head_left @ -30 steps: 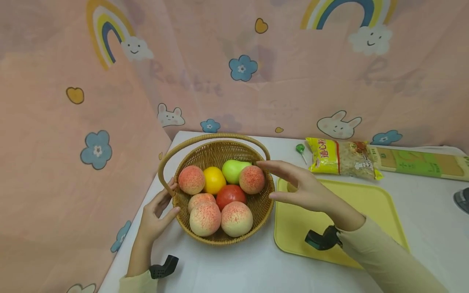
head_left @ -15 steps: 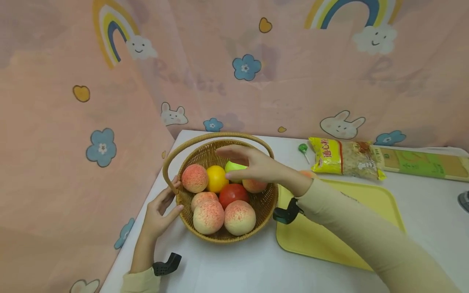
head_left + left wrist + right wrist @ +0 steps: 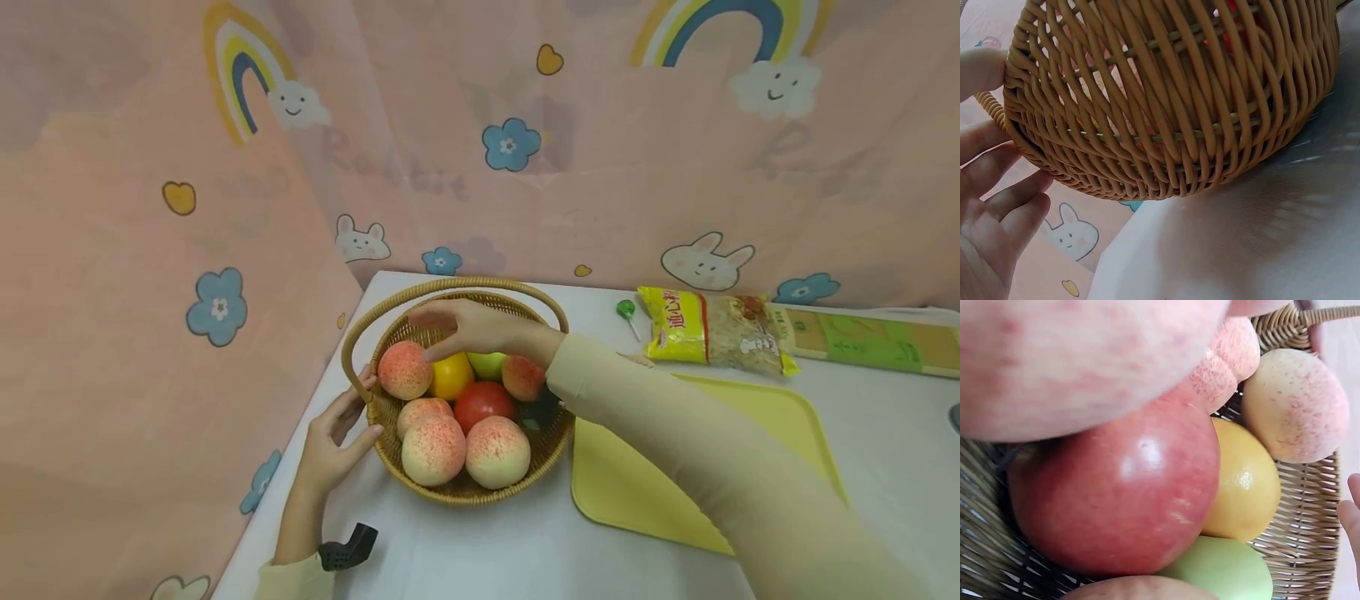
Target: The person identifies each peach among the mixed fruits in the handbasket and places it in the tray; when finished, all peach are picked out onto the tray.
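A wicker basket (image 3: pixel 468 498) with a tall arched handle stands on the white table, full of fruit. My left hand (image 3: pixel 330 446) rests at its left rim, thumb and fingers spread either side of the handle's base; the left wrist view shows the fingertips (image 3: pixel 1035 181) at the woven edge. Over the basket's back reaches my right hand (image 3: pixel 480 327), empty, fingers apart, thumb close to the left peach (image 3: pixel 405 370) and the orange (image 3: pixel 452 379). Partly under it are a green pear (image 3: pixel 1225 569) and another peach (image 3: pixel 522 377). A red apple (image 3: pixel 1122 481) and several peaches fill the front.
Right of the basket lies a yellow tray (image 3: pixel 645 492), partly covered by my right sleeve. Behind it are a green lollipop (image 3: pixel 626 309), a yellow-ended bag of pasta (image 3: pixel 720 330) and a long green-and-brown packet (image 3: pixel 870 340). A patterned pink cloth (image 3: pixel 450 108) hangs behind.
My right hand has moved left from the basket's right rim to above the fruit at the back. The left hand keeps its place at the rim. The view has shifted slightly.
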`<state>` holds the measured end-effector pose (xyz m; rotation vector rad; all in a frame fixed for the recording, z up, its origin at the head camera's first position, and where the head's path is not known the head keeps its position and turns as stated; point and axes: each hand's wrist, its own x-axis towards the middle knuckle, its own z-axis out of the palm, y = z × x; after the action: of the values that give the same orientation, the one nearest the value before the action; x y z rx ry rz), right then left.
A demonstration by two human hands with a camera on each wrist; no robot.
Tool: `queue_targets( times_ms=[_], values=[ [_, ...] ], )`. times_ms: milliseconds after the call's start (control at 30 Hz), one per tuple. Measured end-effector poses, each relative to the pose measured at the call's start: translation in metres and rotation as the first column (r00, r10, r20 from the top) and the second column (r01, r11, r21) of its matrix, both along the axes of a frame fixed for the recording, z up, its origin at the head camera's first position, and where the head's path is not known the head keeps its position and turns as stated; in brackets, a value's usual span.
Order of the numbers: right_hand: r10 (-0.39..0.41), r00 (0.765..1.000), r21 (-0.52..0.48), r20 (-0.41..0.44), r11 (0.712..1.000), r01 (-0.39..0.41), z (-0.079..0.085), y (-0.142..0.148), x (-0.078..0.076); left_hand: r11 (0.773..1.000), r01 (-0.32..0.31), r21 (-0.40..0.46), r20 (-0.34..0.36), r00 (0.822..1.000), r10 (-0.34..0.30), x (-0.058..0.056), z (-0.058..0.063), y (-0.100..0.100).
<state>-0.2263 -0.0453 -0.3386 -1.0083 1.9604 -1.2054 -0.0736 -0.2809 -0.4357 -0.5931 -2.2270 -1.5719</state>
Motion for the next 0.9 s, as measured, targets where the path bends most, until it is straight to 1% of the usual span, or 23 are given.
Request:
queue_targets(
  times_ms=[133, 233, 367, 600, 700, 800, 900],
  values=[
    [0.039, 0.999, 0.050, 0.034, 0.998, -0.040, -0.002, -0.011, -0.006, 1.000, 0.011, 0.016, -0.003, 1.000, -0.011, 0.000, -0.001, 0.000],
    [0.065, 0.994, 0.080, 0.083, 0.994, -0.071, -0.005, -0.017, -0.010, 1.000, 0.020, 0.014, 0.000, 1.000, -0.020, 0.001, -0.002, 0.001],
    [0.076, 0.987, 0.096, 0.141, 0.991, -0.090, -0.012, -0.021, -0.014, 1.000, 0.016, 0.009, 0.014, 1.000, -0.016, 0.001, -0.003, 0.002],
    [0.086, 0.981, 0.134, 0.176, 0.985, -0.110, -0.024, -0.024, -0.015, 1.000, 0.007, 0.009, 0.004, 1.000, -0.007, 0.002, -0.002, 0.004],
    [0.101, 0.980, 0.132, 0.174, 0.983, -0.125, -0.025, -0.026, -0.014, 1.000, 0.009, 0.007, -0.005, 1.000, -0.009, 0.002, -0.001, 0.004],
    [0.120, 0.982, 0.134, 0.143, 0.981, -0.139, -0.024, -0.028, -0.014, 1.000, 0.008, -0.001, -0.009, 1.000, -0.008, 0.001, -0.001, 0.002],
    [0.131, 0.987, 0.148, 0.096, 0.979, -0.144, -0.024, -0.031, -0.013, 1.000, 0.001, -0.003, 0.008, 1.000, -0.001, 0.000, -0.002, 0.000]
  ],
)
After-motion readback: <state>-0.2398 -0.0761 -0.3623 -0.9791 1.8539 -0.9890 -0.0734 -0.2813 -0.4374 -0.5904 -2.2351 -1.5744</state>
